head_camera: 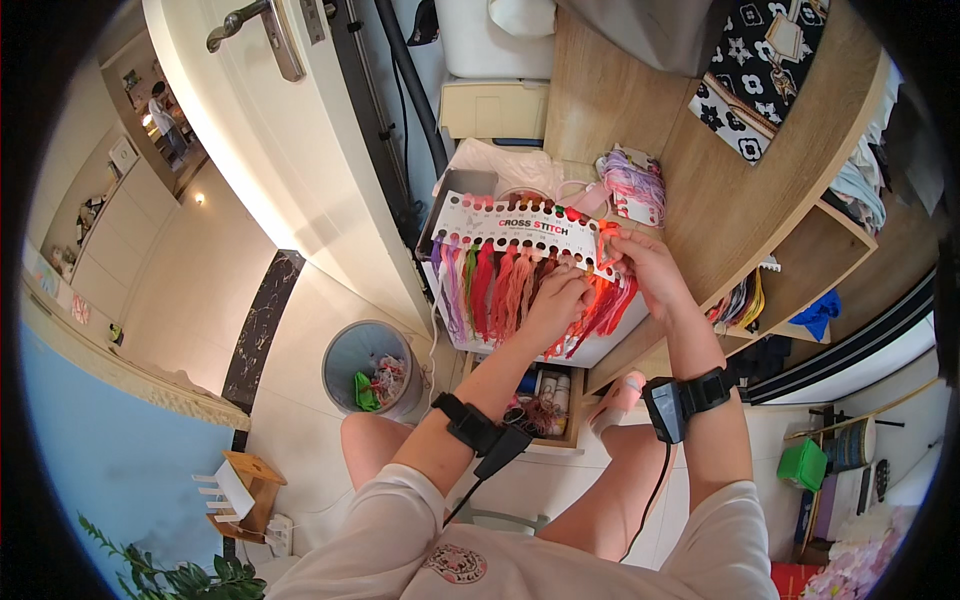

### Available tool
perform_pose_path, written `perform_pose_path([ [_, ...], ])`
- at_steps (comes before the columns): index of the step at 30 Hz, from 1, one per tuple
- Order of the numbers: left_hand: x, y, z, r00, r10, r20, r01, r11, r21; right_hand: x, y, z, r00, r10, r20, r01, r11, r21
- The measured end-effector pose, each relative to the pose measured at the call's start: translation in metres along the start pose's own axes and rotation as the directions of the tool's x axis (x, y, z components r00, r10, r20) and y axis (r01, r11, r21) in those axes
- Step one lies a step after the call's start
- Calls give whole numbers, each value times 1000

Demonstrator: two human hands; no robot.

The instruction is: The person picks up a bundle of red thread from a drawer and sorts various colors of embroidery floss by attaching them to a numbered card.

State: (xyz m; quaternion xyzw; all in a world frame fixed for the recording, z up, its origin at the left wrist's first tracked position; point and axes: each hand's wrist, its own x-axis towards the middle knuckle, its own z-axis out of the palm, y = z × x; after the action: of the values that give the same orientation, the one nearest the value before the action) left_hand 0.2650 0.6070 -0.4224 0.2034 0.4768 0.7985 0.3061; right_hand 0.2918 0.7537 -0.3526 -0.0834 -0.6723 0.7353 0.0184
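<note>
A white perforated cross-stitch thread organiser card [517,222] lies on a low white surface before me, tilted down to the right. Skeins of embroidery floss [501,292] hang from its lower holes, running from purple and green through reds and browns to orange. My left hand [561,300] grips the card's lower edge right of the middle, its fingertips partly hidden. At the right end, my right hand [643,264] pinches a bright orange strand [604,247] that loops over the card's edge. More coloured thread shows along the upper holes.
Behind the card lies a bundle of lilac thread [630,180]. An open drawer [551,397] below holds thread spools. A waste bin [373,367] stands left, near an open door [300,135]. Wooden shelving [780,195] rises on the right. A person [161,120] stands in a far room.
</note>
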Motion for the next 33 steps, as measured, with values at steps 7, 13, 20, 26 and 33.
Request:
perform_pose_path([
  [7,3,0,6,997,70,-37,-62,979,194,1,-3,1,996,1,-85,-6,998,-56],
  [13,6,0,11,988,131,-85,-109,968,225,5,0,-1,972,52,-230,-68,996,-65],
  [20,5,2,13,991,108,-79,-89,974,209,0,-10,-8,994,46,-103,-47,999,-7],
  [26,4,6,11,996,84,-32,-76,974,213,2,-10,-12,996,28,-84,-26,999,18],
  [33,5,7,7,999,24,-27,-19,985,171,1,-14,-12,998,-60,-6,60,988,139],
])
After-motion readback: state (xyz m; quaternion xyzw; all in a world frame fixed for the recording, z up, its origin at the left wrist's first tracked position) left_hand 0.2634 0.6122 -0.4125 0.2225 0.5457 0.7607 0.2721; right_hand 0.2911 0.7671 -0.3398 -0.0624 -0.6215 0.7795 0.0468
